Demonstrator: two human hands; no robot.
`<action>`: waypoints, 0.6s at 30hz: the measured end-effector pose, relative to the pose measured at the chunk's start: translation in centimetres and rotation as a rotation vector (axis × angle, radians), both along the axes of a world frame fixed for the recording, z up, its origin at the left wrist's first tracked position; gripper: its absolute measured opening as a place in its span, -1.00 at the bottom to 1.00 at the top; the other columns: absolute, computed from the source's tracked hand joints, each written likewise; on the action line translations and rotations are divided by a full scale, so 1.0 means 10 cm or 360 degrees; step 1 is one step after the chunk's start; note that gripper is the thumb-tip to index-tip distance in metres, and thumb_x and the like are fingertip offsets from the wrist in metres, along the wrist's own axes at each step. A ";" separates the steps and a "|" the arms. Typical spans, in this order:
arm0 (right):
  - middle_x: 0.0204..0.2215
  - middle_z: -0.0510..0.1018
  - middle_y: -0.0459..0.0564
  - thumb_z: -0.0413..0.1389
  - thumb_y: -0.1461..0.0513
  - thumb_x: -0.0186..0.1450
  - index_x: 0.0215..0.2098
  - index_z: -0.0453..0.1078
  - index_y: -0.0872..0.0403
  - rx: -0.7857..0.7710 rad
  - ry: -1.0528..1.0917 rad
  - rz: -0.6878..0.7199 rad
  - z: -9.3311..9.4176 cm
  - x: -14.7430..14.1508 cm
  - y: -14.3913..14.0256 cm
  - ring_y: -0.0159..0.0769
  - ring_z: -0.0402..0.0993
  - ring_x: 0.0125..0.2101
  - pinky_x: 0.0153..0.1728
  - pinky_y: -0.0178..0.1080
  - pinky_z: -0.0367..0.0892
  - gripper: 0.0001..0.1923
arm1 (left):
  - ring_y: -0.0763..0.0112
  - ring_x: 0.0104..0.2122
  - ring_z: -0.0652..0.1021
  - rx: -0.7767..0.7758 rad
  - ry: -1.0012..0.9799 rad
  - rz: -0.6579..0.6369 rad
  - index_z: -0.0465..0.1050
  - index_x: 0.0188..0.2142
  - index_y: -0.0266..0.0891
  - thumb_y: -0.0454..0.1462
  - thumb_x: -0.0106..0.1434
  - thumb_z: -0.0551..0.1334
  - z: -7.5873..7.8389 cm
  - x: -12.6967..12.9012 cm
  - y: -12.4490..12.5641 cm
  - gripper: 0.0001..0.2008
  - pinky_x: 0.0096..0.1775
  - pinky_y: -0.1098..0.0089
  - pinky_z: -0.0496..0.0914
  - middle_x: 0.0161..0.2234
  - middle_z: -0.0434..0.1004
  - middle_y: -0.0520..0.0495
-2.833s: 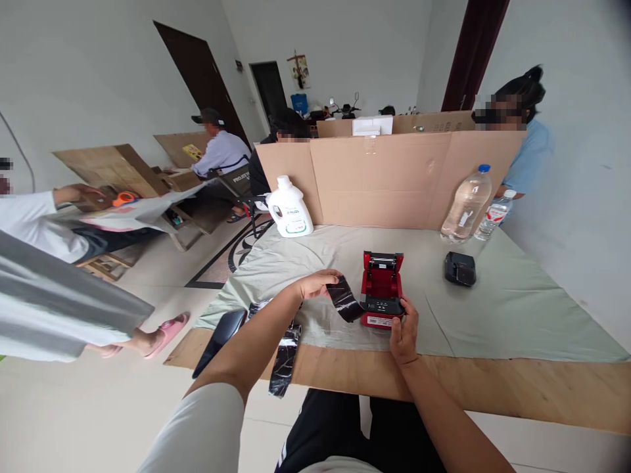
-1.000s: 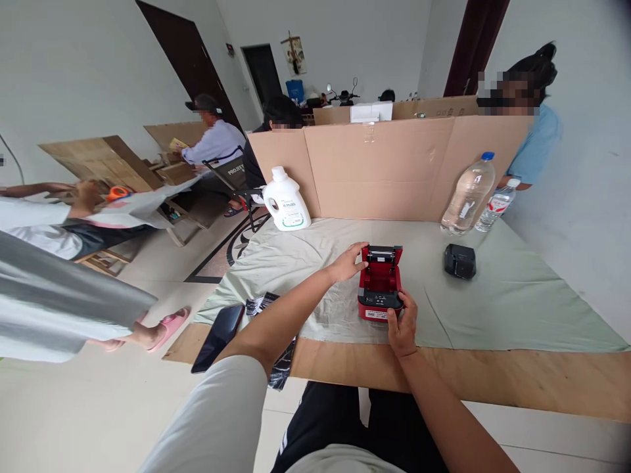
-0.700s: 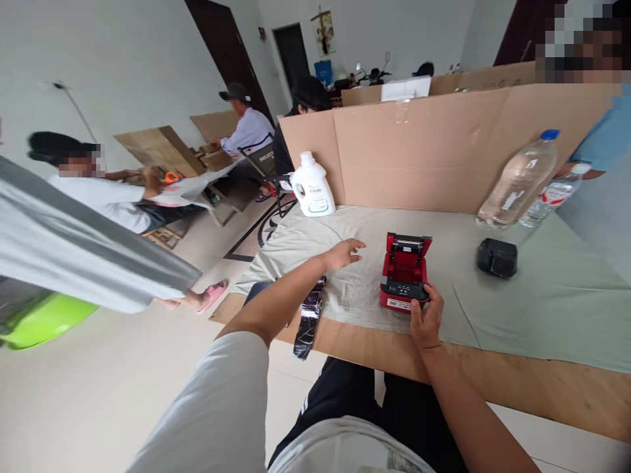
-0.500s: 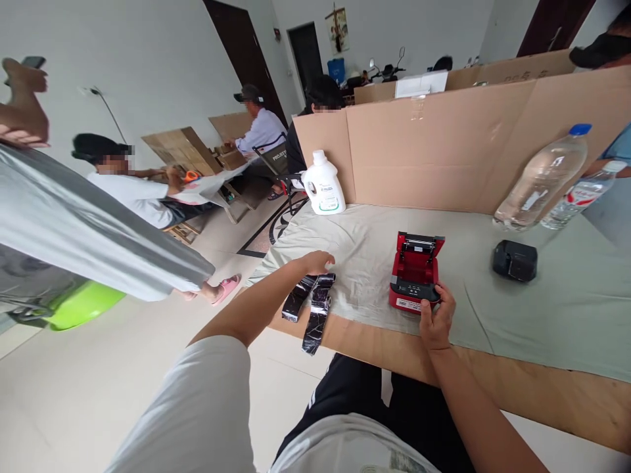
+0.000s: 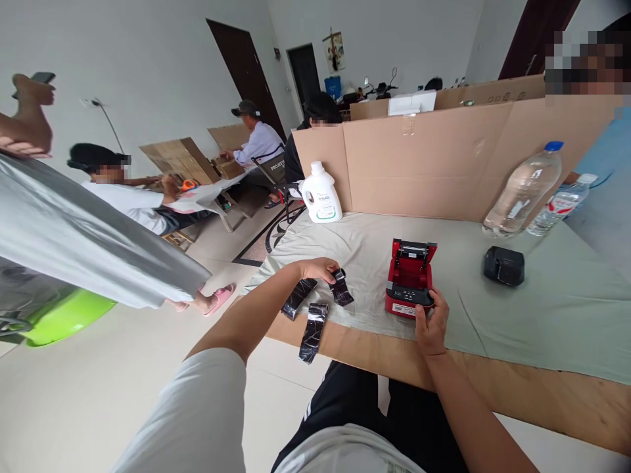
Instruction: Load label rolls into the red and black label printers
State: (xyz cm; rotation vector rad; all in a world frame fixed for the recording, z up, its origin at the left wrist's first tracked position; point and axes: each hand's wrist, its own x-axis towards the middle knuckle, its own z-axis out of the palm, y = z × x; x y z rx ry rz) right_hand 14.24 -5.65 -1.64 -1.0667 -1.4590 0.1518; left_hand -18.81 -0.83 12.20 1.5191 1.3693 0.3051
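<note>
1. Red printer [image 5: 410,282]: small boxy plastic unit, lid tipped open and back, away from the person; hollow red bay exposed. Long axis runs from the person toward the cardboard screen [image 5: 444,157]. Black control panel and a white label on the near end; label text too small to read.
2. Right hand [image 5: 430,322]: fingers curled on the printer's near end, thumb on the black panel, gripping it on the counter [image 5: 493,387].
3. Left hand [image 5: 318,268]: palm down, well left of the printer, fingers pinched on one end of a glossy black strip [image 5: 340,289]; the strip is crinkled and angles toward the printer.
4. Two more black strips [image 5: 306,315] lie just below the left hand, the longer one hanging over the counter edge.
5. Pale green cloth [image 5: 517,309], creased, covers the counter beneath both hands; bare plywood edge nearest the person.
6. Beyond the left hand: white plastic jug [image 5: 320,194], green-trimmed label, writing unreadable.
7. Right of the right hand: black boxy device [image 5: 503,266]; farther back, a clear bottle [image 5: 523,192] with blue cap, tilted.
</note>
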 end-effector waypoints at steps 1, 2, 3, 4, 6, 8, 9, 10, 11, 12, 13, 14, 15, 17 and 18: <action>0.10 0.30 0.25 0.01 0.10 0.31 0.14 0.16 0.11 -0.0001 -0.0015 -0.0016 0.00 -0.01 0.00 -0.02 0.24 0.11 0.06 0.18 0.20 -0.52 | 0.27 -0.31 0.52 -0.0034 -0.0109 -0.0089 0.44 -0.35 -0.25 -0.23 -0.17 0.43 0.07 0.10 0.01 -0.64 -0.21 0.32 0.38 -0.41 0.50 -0.01; 0.11 0.29 0.26 0.03 0.08 0.30 0.15 0.15 0.11 0.0000 -0.0039 -0.0043 0.00 -0.02 -0.01 0.00 0.22 0.12 0.06 0.19 0.19 -0.49 | 0.28 -0.31 0.52 -0.0059 -0.0186 -0.0198 0.44 -0.32 -0.27 -0.22 -0.15 0.43 0.14 0.22 0.02 -0.62 -0.21 0.31 0.38 -0.39 0.51 -0.03; 0.13 0.27 0.27 0.06 0.06 0.28 0.16 0.14 0.11 0.0006 -0.0075 -0.0079 0.00 -0.03 -0.01 0.02 0.21 0.13 0.07 0.20 0.18 -0.45 | 0.28 -0.30 0.52 -0.0071 -0.0230 -0.0310 0.43 -0.29 -0.29 -0.21 -0.13 0.43 0.20 0.35 0.03 -0.61 -0.21 0.31 0.38 -0.37 0.51 -0.04; 0.15 0.25 0.28 0.10 0.03 0.25 0.17 0.13 0.11 0.0022 -0.0123 -0.0121 0.00 -0.04 -0.02 0.05 0.19 0.14 0.07 0.21 0.17 -0.40 | 0.29 -0.30 0.52 -0.0062 -0.0249 -0.0399 0.43 -0.27 -0.30 -0.21 -0.10 0.42 0.24 0.49 0.04 -0.61 -0.22 0.32 0.38 -0.35 0.51 -0.05; 0.18 0.20 0.29 0.16 0.01 0.20 0.18 0.11 0.10 0.0083 -0.0234 -0.0195 0.00 -0.05 -0.03 0.09 0.17 0.15 0.07 0.23 0.16 -0.32 | 0.32 -0.29 0.51 0.0054 -0.0228 -0.0515 0.40 -0.23 -0.30 -0.22 -0.04 0.38 0.29 0.79 0.09 -0.63 -0.21 0.33 0.38 -0.32 0.50 -0.04; 0.20 0.17 0.30 0.19 0.02 0.18 0.18 0.10 0.10 0.0163 -0.0329 -0.0234 0.01 -0.06 -0.05 0.10 0.15 0.16 0.07 0.20 0.17 -0.30 | 0.34 -0.26 0.50 0.0277 -0.0147 -0.0539 0.38 -0.20 -0.28 -0.25 0.02 0.34 0.27 1.09 0.16 -0.66 -0.19 0.35 0.38 -0.28 0.50 -0.02; 0.20 0.16 0.30 0.20 0.04 0.18 0.18 0.11 0.10 0.0201 -0.0366 -0.0244 0.01 -0.06 -0.05 0.10 0.15 0.16 0.07 0.18 0.18 -0.31 | 0.34 -0.24 0.50 0.0396 -0.0074 -0.0534 0.37 -0.18 -0.27 -0.27 0.04 0.31 0.25 1.23 0.20 -0.68 -0.18 0.35 0.38 -0.26 0.50 -0.01; 0.20 0.15 0.28 0.20 0.06 0.19 0.17 0.12 0.08 0.0230 -0.0395 -0.0251 0.02 -0.05 -0.06 0.09 0.16 0.16 0.06 0.16 0.19 -0.34 | 0.33 -0.22 0.50 0.0511 0.0029 -0.0529 0.37 -0.17 -0.26 -0.29 0.06 0.29 0.21 1.36 0.24 -0.68 -0.17 0.36 0.37 -0.24 0.50 -0.02; 0.21 0.14 0.26 0.19 0.09 0.20 0.15 0.15 0.07 0.0246 -0.0422 -0.0251 0.02 -0.05 -0.07 0.07 0.16 0.16 0.06 0.13 0.20 -0.39 | 0.31 -0.20 0.50 0.0617 0.0161 -0.0524 0.36 -0.14 -0.26 -0.30 0.07 0.28 0.17 1.49 0.28 -0.68 -0.16 0.36 0.37 -0.22 0.50 -0.03; 0.21 0.15 0.22 0.17 0.11 0.22 0.13 0.19 0.04 0.0247 -0.0444 -0.0248 0.03 -0.04 -0.08 0.05 0.17 0.15 0.07 0.11 0.21 -0.45 | 0.29 -0.18 0.51 0.0714 0.0314 -0.0523 0.36 -0.12 -0.26 -0.31 0.09 0.26 0.13 1.61 0.33 -0.67 -0.15 0.35 0.37 -0.19 0.51 -0.05; 0.20 0.17 0.18 0.15 0.14 0.24 0.10 0.23 0.02 0.0235 -0.0462 -0.0242 0.04 -0.04 -0.08 0.02 0.18 0.15 0.08 0.09 0.21 -0.52 | 0.27 -0.16 0.51 0.0792 0.0482 -0.0522 0.35 -0.09 -0.26 -0.31 0.11 0.25 0.09 1.71 0.36 -0.66 -0.13 0.35 0.37 -0.16 0.51 -0.08; 0.19 0.20 0.15 0.12 0.17 0.26 0.07 0.27 0.01 0.0218 -0.0472 -0.0234 0.04 -0.03 -0.08 -0.01 0.18 0.14 0.09 0.07 0.20 -0.59 | 0.24 -0.13 0.51 0.0845 0.0650 -0.0525 0.34 -0.05 -0.25 -0.31 0.12 0.24 0.05 1.81 0.39 -0.64 -0.12 0.34 0.36 -0.13 0.51 -0.10; 0.17 0.24 0.12 0.09 0.19 0.28 0.05 0.30 0.01 0.0201 -0.0474 -0.0226 0.04 -0.03 -0.09 -0.03 0.18 0.14 0.10 0.05 0.19 -0.64 | 0.22 -0.11 0.51 0.0871 0.0807 -0.0529 0.34 -0.03 -0.24 -0.31 0.14 0.23 0.01 1.90 0.42 -0.63 -0.11 0.34 0.36 -0.10 0.51 -0.12; 0.12 0.30 0.09 0.05 0.23 0.30 0.03 0.34 0.01 0.0170 -0.0470 -0.0208 0.04 -0.02 -0.08 -0.06 0.18 0.14 0.12 0.03 0.18 -0.68 | 0.17 -0.07 0.50 0.0869 0.1075 -0.0558 0.36 -0.02 -0.22 -0.29 0.14 0.22 -0.04 2.03 0.45 -0.63 -0.08 0.32 0.35 -0.07 0.51 -0.15; 0.10 0.33 0.08 0.04 0.23 0.30 0.03 0.34 0.01 0.0159 -0.0464 -0.0201 0.04 -0.02 -0.08 -0.07 0.18 0.14 0.12 0.02 0.17 -0.68 | 0.15 -0.05 0.50 0.0861 0.1181 -0.0579 0.38 -0.03 -0.21 -0.28 0.14 0.23 -0.06 2.08 0.46 -0.63 -0.06 0.29 0.34 -0.07 0.52 -0.16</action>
